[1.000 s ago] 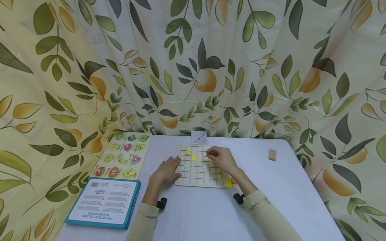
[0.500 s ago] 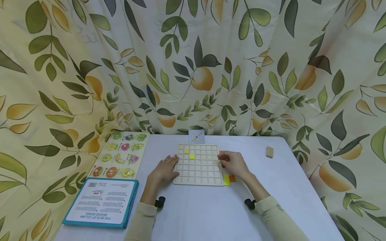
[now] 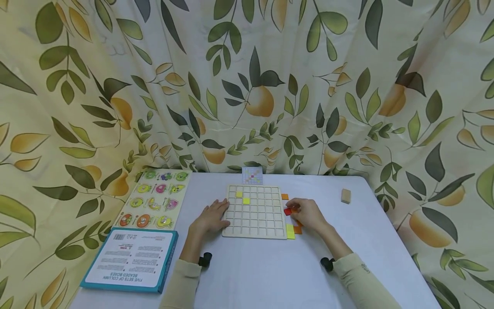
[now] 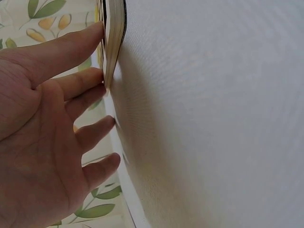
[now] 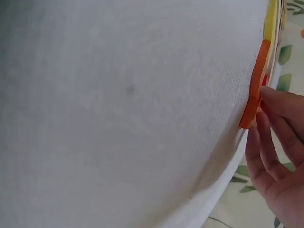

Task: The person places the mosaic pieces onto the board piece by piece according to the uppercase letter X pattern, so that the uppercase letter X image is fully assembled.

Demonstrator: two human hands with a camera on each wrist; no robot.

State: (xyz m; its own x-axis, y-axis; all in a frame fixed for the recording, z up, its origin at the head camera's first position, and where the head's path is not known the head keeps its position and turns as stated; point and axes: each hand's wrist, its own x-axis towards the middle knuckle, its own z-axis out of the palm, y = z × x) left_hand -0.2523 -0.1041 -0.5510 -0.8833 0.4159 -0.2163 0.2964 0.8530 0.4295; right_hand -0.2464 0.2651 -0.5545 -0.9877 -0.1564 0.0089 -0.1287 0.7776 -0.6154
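Observation:
A pale wooden grid board (image 3: 254, 219) lies on the table, with two yellow tiles (image 3: 246, 201) set diagonally in its upper left cells. My left hand (image 3: 210, 219) rests at the board's left edge, fingers extended; the left wrist view shows the thumb and fingertips touching the board's side. To the right of the board, my right hand (image 3: 307, 213) pinches a red tile (image 3: 287, 211) at its fingertips, partly hidden. Orange tiles (image 5: 256, 76) lie right against the thumb. Another orange tile (image 3: 284, 196) lies alone above the hand, and yellow tiles (image 3: 290, 231) lie below it.
A small coloured pattern card (image 3: 252, 176) is behind the board. At the left are a fruit picture sheet (image 3: 152, 201) and a blue-edged box (image 3: 129, 259). A beige block (image 3: 345, 196) sits at the right. A leaf-patterned curtain (image 3: 247, 86) hangs behind the table.
My right hand has moved from over the board's upper right to the tiles beside its right edge, then slightly nearer me, uncovering an orange tile. The left hand has stayed at the board.

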